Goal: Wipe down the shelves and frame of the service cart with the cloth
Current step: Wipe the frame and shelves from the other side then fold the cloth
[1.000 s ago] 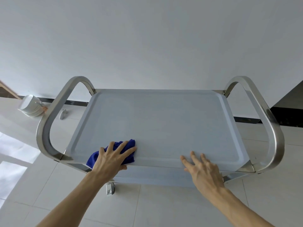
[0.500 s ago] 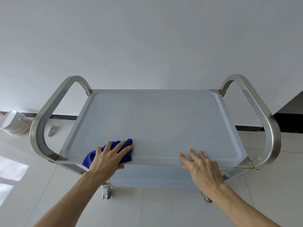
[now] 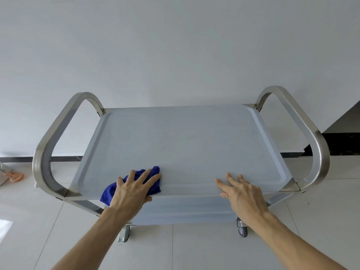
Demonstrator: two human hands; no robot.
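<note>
The left hand (image 3: 134, 189) presses the blue cloth (image 3: 111, 190) flat-fingered onto the top shelf (image 3: 185, 145) near its front edge — the right hand (image 3: 241, 190), open and empty, likely steadying the cart.

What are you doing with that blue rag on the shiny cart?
A person is cleaning a metal service cart. The left hand presses a blue cloth flat on the top shelf, near its front edge. The right hand rests with straight fingers on the same front edge, likely steadying the cart. A lower shelf shows underneath.
</note>
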